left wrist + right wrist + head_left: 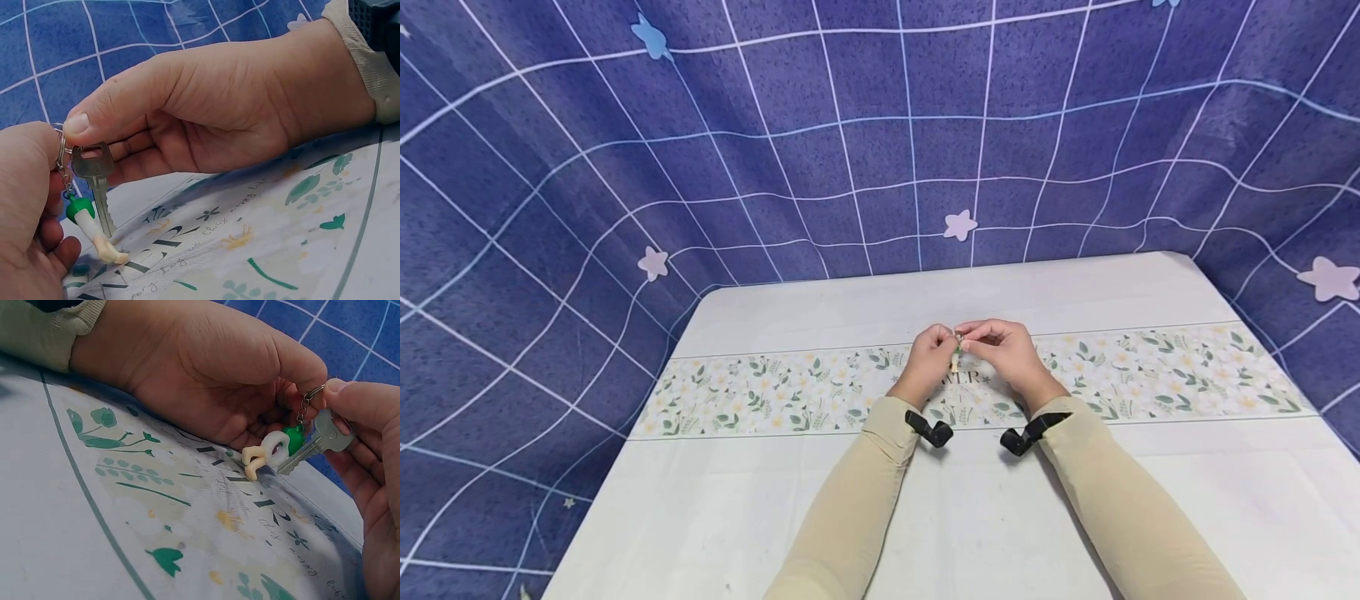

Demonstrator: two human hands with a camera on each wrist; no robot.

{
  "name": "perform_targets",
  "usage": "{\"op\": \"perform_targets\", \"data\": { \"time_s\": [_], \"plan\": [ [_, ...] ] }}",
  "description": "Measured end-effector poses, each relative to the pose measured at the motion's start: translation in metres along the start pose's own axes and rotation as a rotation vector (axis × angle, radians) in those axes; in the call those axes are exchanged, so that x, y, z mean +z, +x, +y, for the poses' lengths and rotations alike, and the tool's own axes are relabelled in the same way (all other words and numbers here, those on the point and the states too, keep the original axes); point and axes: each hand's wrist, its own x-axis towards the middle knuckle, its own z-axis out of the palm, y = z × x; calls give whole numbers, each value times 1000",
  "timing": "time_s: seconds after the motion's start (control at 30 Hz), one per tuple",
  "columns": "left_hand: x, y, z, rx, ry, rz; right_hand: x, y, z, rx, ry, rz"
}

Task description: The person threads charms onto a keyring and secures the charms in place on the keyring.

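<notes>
Both hands meet over the middle of the table with a split key ring between them. My left hand pinches the ring between thumb and forefinger. From it, on a short chain, hangs a small charm, green on top, white in the middle and cream at the lower end. My right hand pinches the ring on the other side, thumb on top. A metal key hangs by its head at the right fingertips, its toothed blade pointing down beside the charm. Fingers partly cover the ring, so whether the key is threaded on cannot be told.
A white tablecloth with a printed flower band and dark lettering lies under the hands. Behind and at the sides hangs a blue curtain with pale grid lines and stars. Black wrist mounts sit at both cuffs.
</notes>
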Motion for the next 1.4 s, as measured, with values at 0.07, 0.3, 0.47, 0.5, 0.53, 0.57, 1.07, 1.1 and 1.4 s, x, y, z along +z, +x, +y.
{"op": "perform_targets", "data": {
  "time_s": [0.07,0.3,0.47,0.5,0.53,0.57,1.07,1.1,1.4],
  "plan": [
    [0,0,0,0,-5,8,0,0,1,8,-5,11],
    [0,-1,-1,17,33,52,2,-2,-10,-3,-30,36],
    [0,-1,-1,48,68,92,6,-5,-24,-13,-82,62],
    [0,-1,-1,57,72,99,6,-5,-25,-17,-97,65],
    [0,-1,-1,65,73,105,6,-6,-26,-20,-102,68],
    [1,-1,-2,75,76,110,7,-6,-26,-23,-105,70],
    [-1,1,-2,225,129,146,14,-8,-33,-105,-235,88],
    [-1,2,-3,229,140,145,13,-7,-29,-109,-236,88],
    [-2,2,-2,227,169,149,5,0,5,-148,-349,105]
  ]
}}
